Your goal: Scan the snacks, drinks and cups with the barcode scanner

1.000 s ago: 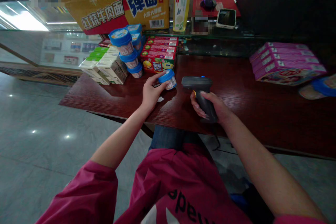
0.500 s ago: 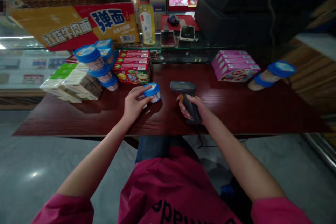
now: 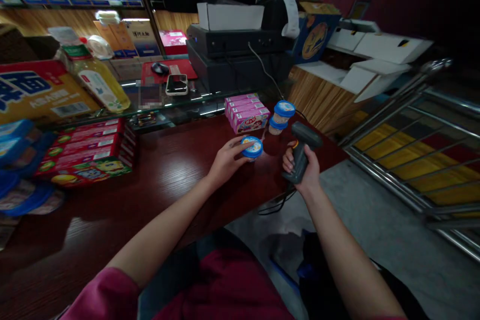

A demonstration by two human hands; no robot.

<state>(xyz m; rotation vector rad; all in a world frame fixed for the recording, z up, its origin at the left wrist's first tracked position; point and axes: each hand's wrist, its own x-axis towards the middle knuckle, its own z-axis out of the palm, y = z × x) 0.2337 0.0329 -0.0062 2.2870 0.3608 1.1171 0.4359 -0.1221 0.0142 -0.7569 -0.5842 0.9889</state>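
Note:
My left hand (image 3: 229, 159) is closed around a small tub with a blue lid (image 3: 252, 147), fingers over its lid and side. Whether the tub touches the tabletop is hard to tell. In my right hand (image 3: 305, 166) is a dark grey barcode scanner (image 3: 303, 147), gripped by its handle, near the counter's right end. Just beyond the held tub stand two stacked blue-lidded tubs (image 3: 283, 109), beside a row of pink boxes (image 3: 247, 113). At the left sit red boxes (image 3: 90, 152) and more blue-lidded tubs (image 3: 28, 192), partly cut off by the frame edge.
The dark red wooden counter (image 3: 168, 200) runs from left to right. Behind it are a bottle of yellow drink (image 3: 99, 82), a phone (image 3: 176, 84), a mouse (image 3: 160, 68) and a black cash drawer (image 3: 240, 65). A metal railing (image 3: 412, 160) stands at the right.
My view has turned to the right. My left hand has carried the blue-lidded tub rightward, close to the pink boxes and stacked tubs. The scanner, still in my right hand, has also moved right.

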